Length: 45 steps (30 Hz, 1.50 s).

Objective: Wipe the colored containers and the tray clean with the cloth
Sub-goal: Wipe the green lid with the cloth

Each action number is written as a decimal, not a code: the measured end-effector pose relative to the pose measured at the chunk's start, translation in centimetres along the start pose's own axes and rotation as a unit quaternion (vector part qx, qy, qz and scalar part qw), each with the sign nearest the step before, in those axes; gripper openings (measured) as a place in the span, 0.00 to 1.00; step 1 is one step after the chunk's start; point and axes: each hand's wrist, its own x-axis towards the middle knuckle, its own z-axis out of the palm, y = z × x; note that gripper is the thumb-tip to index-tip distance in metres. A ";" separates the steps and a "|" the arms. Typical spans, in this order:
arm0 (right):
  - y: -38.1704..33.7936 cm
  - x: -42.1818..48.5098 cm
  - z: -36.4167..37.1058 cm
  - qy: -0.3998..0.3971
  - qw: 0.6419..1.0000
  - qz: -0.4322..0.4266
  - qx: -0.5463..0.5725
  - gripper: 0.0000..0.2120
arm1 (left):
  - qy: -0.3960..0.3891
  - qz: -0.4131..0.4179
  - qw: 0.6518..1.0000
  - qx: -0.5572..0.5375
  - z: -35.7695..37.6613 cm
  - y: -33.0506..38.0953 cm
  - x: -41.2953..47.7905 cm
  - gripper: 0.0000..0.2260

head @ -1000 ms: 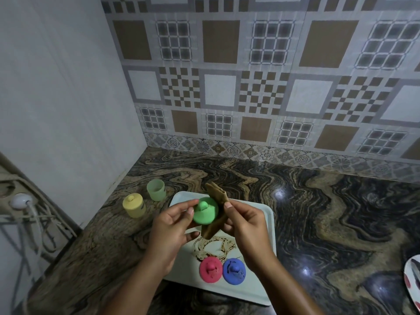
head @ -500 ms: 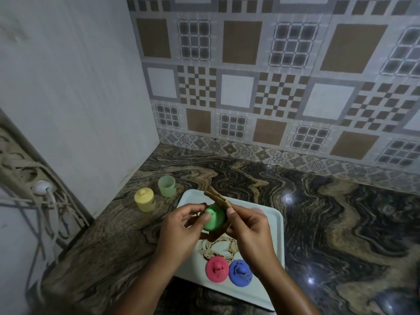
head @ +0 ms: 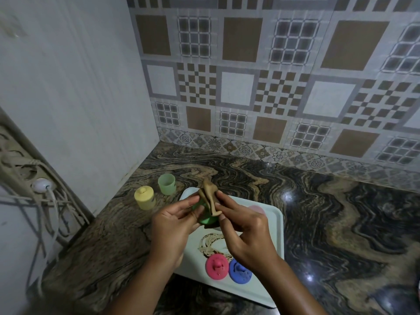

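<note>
Left hand (head: pixel 173 220) closed around green lid (head: pixel 205 218), right hand (head: pixel 244 223) pinching brown cloth (head: pixel 210 197) against it, both raised over white tray (head: pixel 276 251). Below right wrist, on tray: pink lid (head: pixel 217 265) and blue lid (head: pixel 239 270), touching. Beyond right knuckles, a pink container (head: pixel 256 209), mostly hidden. Left of the hands, on marbled counter (head: pixel 341 223): yellow container (head: pixel 144 197), lidded, and pale green cup (head: pixel 167 184), open.
</note>
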 end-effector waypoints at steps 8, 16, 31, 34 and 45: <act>-0.3 0.3 -0.9 0.132 0.918 0.233 0.294 0.15 | -0.012 -0.045 0.997 -0.064 0.4 0.0 0.0 0.13; -2.3 1.3 -1.0 0.092 0.905 0.254 0.328 0.24 | -0.009 0.017 1.000 0.016 0.4 -0.3 0.0 0.09; -1.7 1.7 2.4 -0.013 0.972 0.185 0.146 0.22 | -0.006 0.125 0.936 0.330 -3.5 -1.7 2.0 0.10; 1.1 2.8 4.1 -0.009 0.984 0.170 0.051 0.14 | 0.012 0.139 0.922 0.360 -5.1 -1.5 4.0 0.09; 7.9 13.4 12.1 -0.046 0.982 0.166 -0.077 0.21 | 0.141 0.143 0.770 0.606 -8.0 0.0 15.7 0.11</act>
